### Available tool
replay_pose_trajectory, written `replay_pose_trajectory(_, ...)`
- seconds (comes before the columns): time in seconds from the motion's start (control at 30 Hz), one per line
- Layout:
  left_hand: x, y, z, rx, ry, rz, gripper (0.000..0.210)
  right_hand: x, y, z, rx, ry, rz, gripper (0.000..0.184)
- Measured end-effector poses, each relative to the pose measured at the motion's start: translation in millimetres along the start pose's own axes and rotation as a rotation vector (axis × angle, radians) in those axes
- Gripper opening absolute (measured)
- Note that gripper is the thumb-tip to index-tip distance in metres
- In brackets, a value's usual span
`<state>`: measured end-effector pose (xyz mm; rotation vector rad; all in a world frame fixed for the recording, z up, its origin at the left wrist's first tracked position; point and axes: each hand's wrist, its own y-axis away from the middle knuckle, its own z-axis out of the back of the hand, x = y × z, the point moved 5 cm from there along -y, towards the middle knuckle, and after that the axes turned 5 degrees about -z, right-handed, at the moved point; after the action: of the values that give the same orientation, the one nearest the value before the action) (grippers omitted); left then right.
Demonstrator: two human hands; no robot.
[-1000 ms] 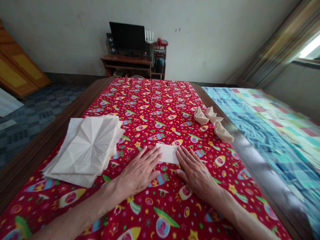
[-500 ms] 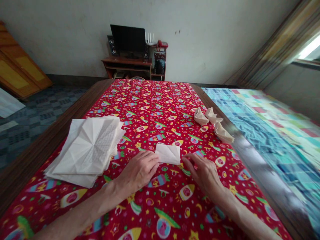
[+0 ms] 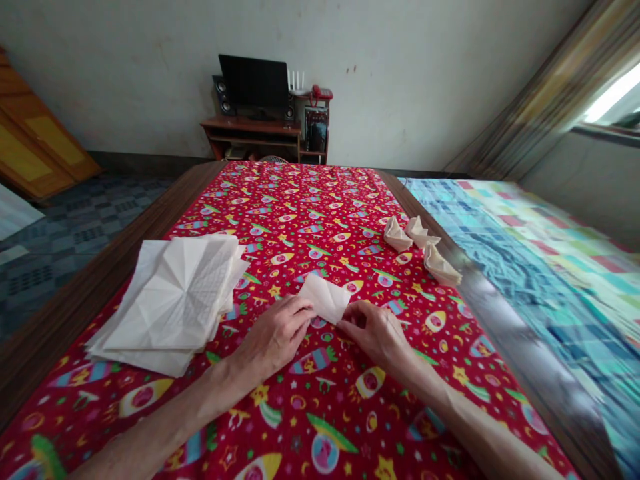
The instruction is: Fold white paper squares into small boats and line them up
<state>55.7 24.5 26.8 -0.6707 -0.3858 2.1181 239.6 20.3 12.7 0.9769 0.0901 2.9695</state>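
A small folded piece of white paper [image 3: 326, 297] lies turned at an angle on the red patterned cloth [image 3: 320, 393]. My left hand [image 3: 284, 328] rests at its left side, fingers bent together on the paper's left edge. At the lower right corner, my right hand [image 3: 373, 328] pinches the paper between thumb and fingers. To the left sits a stack of larger creased paper sheets [image 3: 173, 293]. Three folded paper boat-like shapes [image 3: 397, 235] stand close together toward the right edge of the cloth.
The brown wooden border of the table [image 3: 493, 320] runs along both sides of the cloth. A bed with a checked blue cover [image 3: 525, 267] adjoins on the right. Beyond the far end stands a desk [image 3: 250, 127] with a monitor [image 3: 253, 81] and a red telephone [image 3: 323, 93].
The folded paper has turned clockwise and lies tilted now. My right hand has moved left from beside the paper and taken hold of its corner. My left hand stays at its left edge.
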Motion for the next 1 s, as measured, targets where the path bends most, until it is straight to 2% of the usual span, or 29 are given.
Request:
replay_pose_trajectory(0.17,0.1,2.9,-6.6,0.05,0.004,0.007,0.021,5.4,-7.5,0.1,-0.079,0.02,-0.015,0.016)
replay_pose_trajectory(0.33,-0.2,4.0,-7.8,0.04,0.005,-0.002,0.022,4.4,-13.5,-0.8,-0.092,-0.045,-0.081,0.015)
replay_pose_trajectory(0.53,-3.4,1.9,-6.4,0.046,0.019,-0.019,0.022,1.4,-7.1,-17.7,-0.006,-0.249,-0.032,0.025)
replay_pose_trajectory(0.63,-7.3,-1.2,5.4,-0.004,0.007,-0.036,0.021,9.4,-7.7,0.4,-0.126,-0.239,0.082,0.022)
replay_pose_trajectory(0.77,-10.1,-5.4,34.0,-0.091,-0.025,-0.075,0.024,35.3,-6.2,61.2,-0.528,-0.1,0.388,0.015)
replay_pose_trajectory(0.83,-8.7,-6.9,48.2,-0.125,-0.062,-0.069,0.026,48.3,-2.3,78.9,-0.627,-0.01,0.557,0.01)
replay_pose_trajectory(0.9,-7.6,-7.8,59.3,-0.17,-0.105,-0.058,0.027,55.3,0.4,77.3,-0.624,0.128,0.659,0.011)
replay_pose_trajectory(1.0,-7.8,-7.2,65.1,-0.249,-0.157,-0.028,0.036,53.1,1.7,46.6,-0.486,0.328,0.718,0.016)
